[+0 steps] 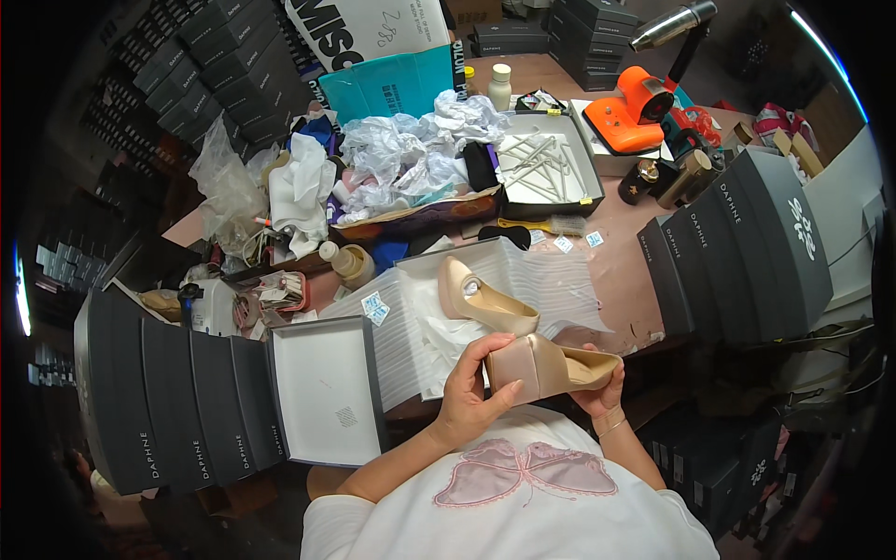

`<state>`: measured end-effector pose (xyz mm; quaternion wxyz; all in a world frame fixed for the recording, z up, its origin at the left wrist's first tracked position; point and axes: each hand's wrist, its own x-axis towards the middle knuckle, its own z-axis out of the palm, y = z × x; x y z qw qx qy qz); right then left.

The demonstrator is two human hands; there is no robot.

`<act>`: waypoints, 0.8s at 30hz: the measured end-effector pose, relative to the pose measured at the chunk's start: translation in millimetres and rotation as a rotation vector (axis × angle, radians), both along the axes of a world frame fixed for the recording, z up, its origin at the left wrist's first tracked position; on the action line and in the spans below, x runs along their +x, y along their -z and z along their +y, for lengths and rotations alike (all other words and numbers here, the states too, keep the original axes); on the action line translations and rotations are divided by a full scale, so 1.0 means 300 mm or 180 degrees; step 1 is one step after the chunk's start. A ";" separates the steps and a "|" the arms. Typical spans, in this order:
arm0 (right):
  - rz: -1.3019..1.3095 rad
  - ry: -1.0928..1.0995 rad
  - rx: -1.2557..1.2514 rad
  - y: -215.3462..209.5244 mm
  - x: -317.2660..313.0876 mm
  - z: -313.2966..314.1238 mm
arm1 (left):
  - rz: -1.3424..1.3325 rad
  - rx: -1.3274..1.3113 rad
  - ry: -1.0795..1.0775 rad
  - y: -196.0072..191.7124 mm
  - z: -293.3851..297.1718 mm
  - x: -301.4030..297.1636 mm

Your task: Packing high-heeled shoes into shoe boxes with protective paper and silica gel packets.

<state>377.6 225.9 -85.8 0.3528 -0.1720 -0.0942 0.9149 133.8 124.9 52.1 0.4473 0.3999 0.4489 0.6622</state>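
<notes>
Close to my body I hold a beige satin high-heeled shoe (553,366) on its side. My left hand (474,387) is closed round its broad heel, with the thumb along the near face. Around the toe end, my right hand (600,394) is wrapped, its palm partly hidden by the shoe. A matching beige shoe (497,309), with a small round silvery piece inside, rests just beyond on white wrapping paper (446,347). Under these lies an open shoe box (406,271) lined with white foam sheet (557,277). Left of it leans a grey box lid (327,387), white inside up.
Stacks of dark shoe boxes stand left (177,401) and right (723,261). Farther back are crumpled white paper (401,149) in a carton, a shallow box of white sticks (543,168), an orange heat-gun-like tool (635,112), a bottle (350,264) and a brush (565,226).
</notes>
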 end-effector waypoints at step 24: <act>-0.3545 0.1147 0.1341 0.055 0.278 0.315 | -0.2200 -0.2274 -0.0864 0.561 0.241 -0.132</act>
